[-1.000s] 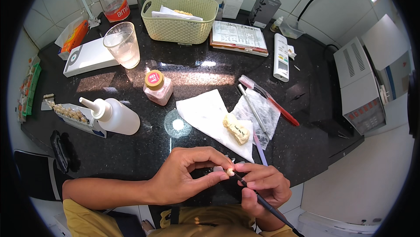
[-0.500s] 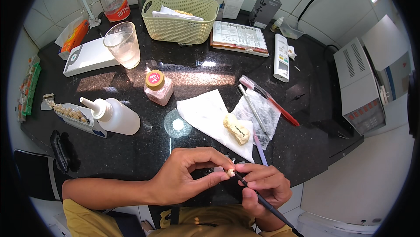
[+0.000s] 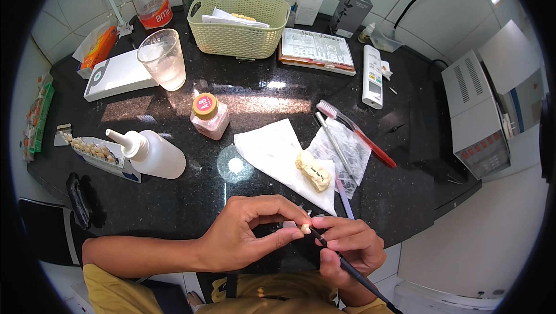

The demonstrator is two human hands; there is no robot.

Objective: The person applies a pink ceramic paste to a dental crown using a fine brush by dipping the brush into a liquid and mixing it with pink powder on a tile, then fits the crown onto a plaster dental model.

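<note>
Cream, small, rounded piece (image 3: 305, 229) (partly whitish), left hand (image 3: 246, 227) tight on it, right hand (image 3: 354, 247) around black tool (image 3: 360, 277).

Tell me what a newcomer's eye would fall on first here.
Probably the left hand, low in the middle, pinching a small cream piece, and the right hand beside it, holding a dark pen-shaped tool up to that piece. Next, perhaps the pale green basket at the back and the red toothbrush lying right of center.

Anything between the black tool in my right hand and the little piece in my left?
Nothing visible. Your right hand holds the black pen-like tool close to the tooth-shaped piece in your left hand.
</note>
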